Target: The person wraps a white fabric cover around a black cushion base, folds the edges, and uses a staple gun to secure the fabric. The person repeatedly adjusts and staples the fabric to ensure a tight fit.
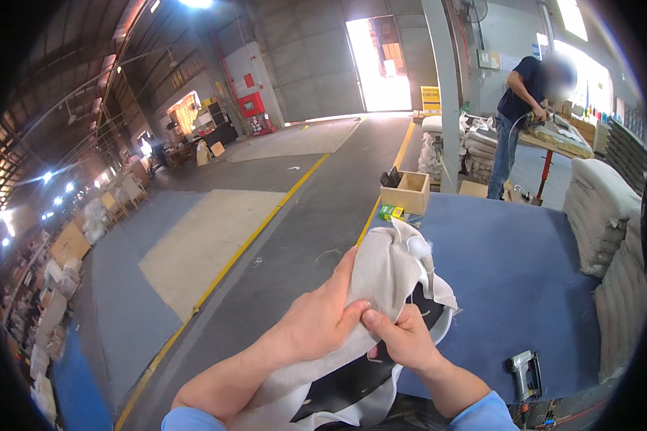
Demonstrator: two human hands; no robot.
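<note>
Both hands pinch beige fabric cover [392, 269] | left hand [316, 316], right hand [402, 334] | long axis upright, tip away.

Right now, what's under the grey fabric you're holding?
Under the fabric, a black panel with a white edge shows below both hands. How far it runs beneath the fabric is covered.
</note>
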